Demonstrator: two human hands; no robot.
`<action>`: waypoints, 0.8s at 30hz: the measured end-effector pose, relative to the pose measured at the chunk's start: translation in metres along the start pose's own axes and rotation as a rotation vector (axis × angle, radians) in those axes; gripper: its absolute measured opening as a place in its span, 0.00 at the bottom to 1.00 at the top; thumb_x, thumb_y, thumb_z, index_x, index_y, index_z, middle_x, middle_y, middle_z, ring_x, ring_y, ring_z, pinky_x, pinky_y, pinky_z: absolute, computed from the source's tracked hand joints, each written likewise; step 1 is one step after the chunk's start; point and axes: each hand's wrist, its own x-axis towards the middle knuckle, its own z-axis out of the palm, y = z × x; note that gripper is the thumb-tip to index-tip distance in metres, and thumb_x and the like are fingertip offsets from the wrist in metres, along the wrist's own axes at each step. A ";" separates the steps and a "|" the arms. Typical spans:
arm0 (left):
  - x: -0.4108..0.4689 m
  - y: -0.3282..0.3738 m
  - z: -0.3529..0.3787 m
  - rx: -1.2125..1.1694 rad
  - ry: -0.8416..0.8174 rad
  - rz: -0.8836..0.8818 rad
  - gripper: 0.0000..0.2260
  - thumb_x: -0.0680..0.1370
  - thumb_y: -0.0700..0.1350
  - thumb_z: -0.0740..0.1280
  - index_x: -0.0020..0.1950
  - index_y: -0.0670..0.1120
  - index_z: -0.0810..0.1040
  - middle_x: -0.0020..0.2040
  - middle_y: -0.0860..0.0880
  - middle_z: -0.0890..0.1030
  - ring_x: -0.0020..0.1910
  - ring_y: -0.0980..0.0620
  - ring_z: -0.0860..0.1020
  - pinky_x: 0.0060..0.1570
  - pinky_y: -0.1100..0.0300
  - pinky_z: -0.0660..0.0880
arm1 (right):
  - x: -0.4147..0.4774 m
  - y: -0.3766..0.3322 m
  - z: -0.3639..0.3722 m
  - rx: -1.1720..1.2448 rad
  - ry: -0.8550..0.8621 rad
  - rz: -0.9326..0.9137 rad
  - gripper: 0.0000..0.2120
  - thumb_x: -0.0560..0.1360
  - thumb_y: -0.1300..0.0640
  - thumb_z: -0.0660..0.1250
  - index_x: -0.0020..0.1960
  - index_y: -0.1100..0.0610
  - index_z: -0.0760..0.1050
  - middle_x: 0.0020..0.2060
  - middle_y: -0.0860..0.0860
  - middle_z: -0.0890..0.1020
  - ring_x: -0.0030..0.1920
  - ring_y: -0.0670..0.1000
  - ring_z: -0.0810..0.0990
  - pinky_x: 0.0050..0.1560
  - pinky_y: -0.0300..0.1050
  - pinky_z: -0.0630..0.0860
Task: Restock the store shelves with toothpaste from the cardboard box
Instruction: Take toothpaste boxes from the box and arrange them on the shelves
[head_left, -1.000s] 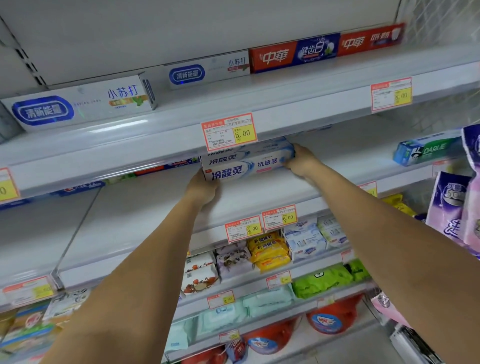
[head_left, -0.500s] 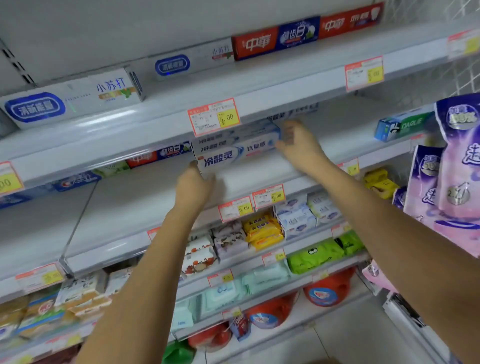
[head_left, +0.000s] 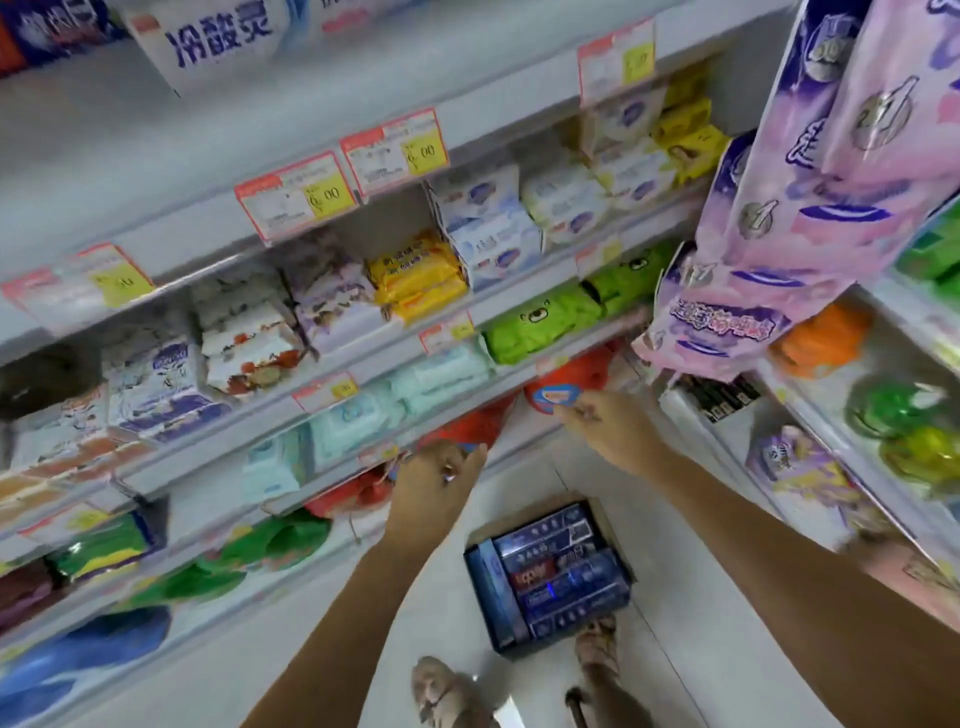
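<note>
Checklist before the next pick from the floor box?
1. Left hand empty: ok.
2. Right hand empty: ok.
3. Open cardboard box on the floor in view, below both hands: ok.
4. Blue toothpaste cartons in the box to pick: ok.
5. Sandalled foot clear of the box's near edge: cannot tell.
6. White toothpaste carton with blue lettering fully seated on the upper shelf: cannot tell, cropped.

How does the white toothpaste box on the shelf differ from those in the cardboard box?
The white toothpaste box bears blue characters; the blue cartons are mostly dark. The white box lies on a high shelf; the cartons sit packed in the cardboard box on the floor. Both are printed cartons.
</note>
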 end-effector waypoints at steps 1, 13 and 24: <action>-0.002 -0.018 0.017 0.002 -0.034 -0.085 0.16 0.75 0.51 0.69 0.29 0.51 0.69 0.30 0.55 0.74 0.31 0.59 0.73 0.36 0.62 0.65 | -0.002 0.023 0.015 -0.007 -0.047 0.073 0.13 0.76 0.52 0.67 0.35 0.55 0.71 0.30 0.49 0.73 0.37 0.54 0.75 0.38 0.45 0.64; -0.041 -0.195 0.196 0.078 -0.344 -0.659 0.06 0.75 0.46 0.69 0.40 0.47 0.75 0.42 0.49 0.78 0.44 0.47 0.78 0.45 0.57 0.73 | -0.020 0.235 0.168 -0.127 -0.411 0.469 0.12 0.74 0.61 0.67 0.56 0.61 0.70 0.48 0.57 0.79 0.48 0.55 0.80 0.48 0.47 0.78; -0.072 -0.298 0.348 0.018 -0.563 -0.879 0.36 0.64 0.48 0.79 0.66 0.44 0.65 0.60 0.44 0.75 0.56 0.45 0.77 0.50 0.57 0.76 | -0.018 0.335 0.260 -0.204 -0.537 0.544 0.11 0.79 0.61 0.60 0.58 0.65 0.73 0.55 0.58 0.79 0.52 0.55 0.79 0.43 0.34 0.75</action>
